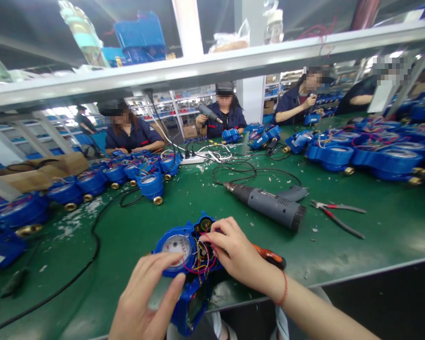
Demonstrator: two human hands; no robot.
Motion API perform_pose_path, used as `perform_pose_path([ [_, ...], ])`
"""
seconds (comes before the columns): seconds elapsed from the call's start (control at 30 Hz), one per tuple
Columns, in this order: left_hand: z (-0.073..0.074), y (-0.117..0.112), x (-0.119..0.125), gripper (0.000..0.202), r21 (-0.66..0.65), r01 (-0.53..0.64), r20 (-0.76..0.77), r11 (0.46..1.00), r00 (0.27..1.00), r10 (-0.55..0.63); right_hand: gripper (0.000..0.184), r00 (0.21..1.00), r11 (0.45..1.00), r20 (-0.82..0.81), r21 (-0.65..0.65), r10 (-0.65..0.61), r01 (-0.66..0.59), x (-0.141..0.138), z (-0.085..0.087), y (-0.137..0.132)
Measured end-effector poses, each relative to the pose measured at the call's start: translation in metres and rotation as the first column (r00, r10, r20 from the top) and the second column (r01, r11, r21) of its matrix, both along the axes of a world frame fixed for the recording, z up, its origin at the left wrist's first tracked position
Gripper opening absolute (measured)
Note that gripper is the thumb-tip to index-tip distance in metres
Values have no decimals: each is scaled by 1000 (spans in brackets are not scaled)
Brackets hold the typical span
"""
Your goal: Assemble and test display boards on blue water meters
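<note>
A blue plastic water meter (177, 248) with a round white dial lies tilted in front of me, its lower body reaching past the bench edge. My left hand (145, 295) grips its lower side, fingertips at the dial rim. My right hand (233, 250) rests over its top, fingers at a bundle of red, yellow and black wires (201, 259). An orange-and-black tool handle (271, 257) pokes out beneath my right palm, its tip hidden. To the right lie a grey heat gun (269, 205) and red-handled pliers (336, 217).
The green workbench (375, 245) carries rows of blue meters with brass fittings (148, 186), black cables and a white power strip (193, 159). Several co-workers sit across it, one holding a heat gun (208, 113). A metal shelf rail (198, 71) runs overhead.
</note>
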State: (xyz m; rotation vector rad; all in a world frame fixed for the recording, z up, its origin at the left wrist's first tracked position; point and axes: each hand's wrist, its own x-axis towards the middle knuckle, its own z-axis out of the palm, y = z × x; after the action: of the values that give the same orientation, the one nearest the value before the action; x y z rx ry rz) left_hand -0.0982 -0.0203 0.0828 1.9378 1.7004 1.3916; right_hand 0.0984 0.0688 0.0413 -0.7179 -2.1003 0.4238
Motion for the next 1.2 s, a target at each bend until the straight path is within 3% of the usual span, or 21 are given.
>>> perform_pose_path([
  [0.07,5,21,12,23,31,30,-199,999,980,-23,26,999,998,45,69,-12,9,-3,0,0],
  [0.17,6,48,25,30,-52,78,-488,996,868,-94,16,998,992,55,123,-41,34,-6,-3,5],
  [0.27,2,61,28,22,-66,92,-587,994,801,-113,17,998,991,2,126,-56,55,-7,-11,11],
  [0.5,-2,58,-3,17,88,264,-496,960,848,-188,16,976,986,-175,81,-131,146,6,-12,17],
  [0.7,-2,58,-11,15,255,364,-447,896,866,-224,17,1000,978,-5,210,-13,13,-3,-2,21],
  [0.83,0,55,-8,20,279,414,-387,866,874,-293,11,1000,975,18,221,-22,17,-14,-3,25],
  [0.87,0,54,-7,22,278,433,-374,858,871,-319,5,1000,977,-2,210,-22,22,-17,-3,27],
  [1.0,2,53,-7,21,258,415,-322,872,888,-328,17,985,993,-170,116,25,-5,-24,-8,29],
  [1.2,-2,54,-10,23,215,329,-272,919,924,-267,20,869,986,-495,-143,2,-83,-24,-11,25],
])
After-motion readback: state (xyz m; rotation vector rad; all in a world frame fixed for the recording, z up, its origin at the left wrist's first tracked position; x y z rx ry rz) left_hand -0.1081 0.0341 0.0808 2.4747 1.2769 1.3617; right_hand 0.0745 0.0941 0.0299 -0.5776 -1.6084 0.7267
